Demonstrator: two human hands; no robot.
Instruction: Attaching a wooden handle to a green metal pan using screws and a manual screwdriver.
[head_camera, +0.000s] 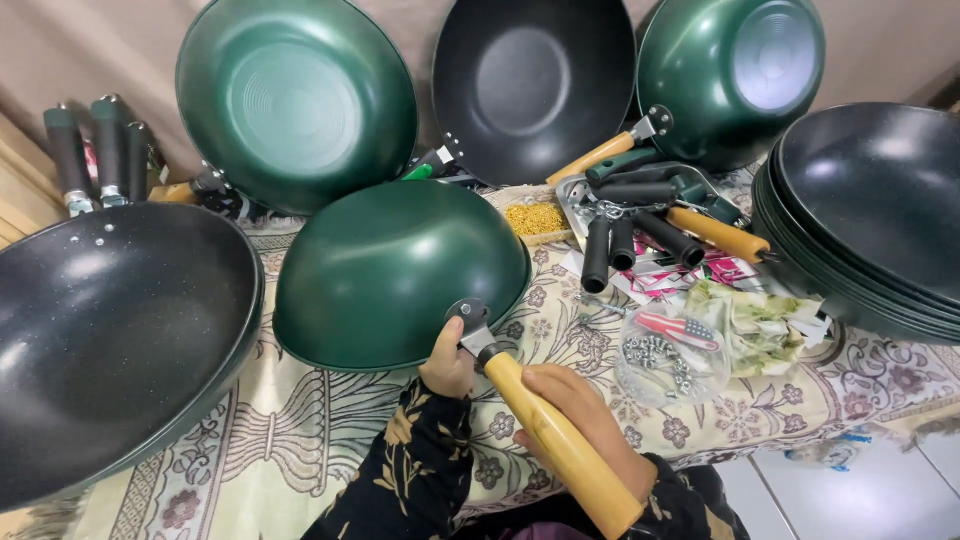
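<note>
Gripping wooden handle (565, 445) with right hand (590, 420), left hand (448, 365) pinching bracket (470, 322), green wok (400, 272) overturned

This looked like a small home workshop for fitting handles to woks: many green woks (296, 100) and stacked black woks (880, 220) crowded a cloth-covered surface (300, 420), alongside loose handles (640, 235), a bag of bolts (665, 362) and a tiled floor (860, 495).

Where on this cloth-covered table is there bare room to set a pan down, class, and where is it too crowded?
The widest bare cloth lies along the near edge, between the black wok stack at left and the left hand. A smaller strip lies below the right-side wok stack. Crowded: the handles tray and the bag of screws.
</note>
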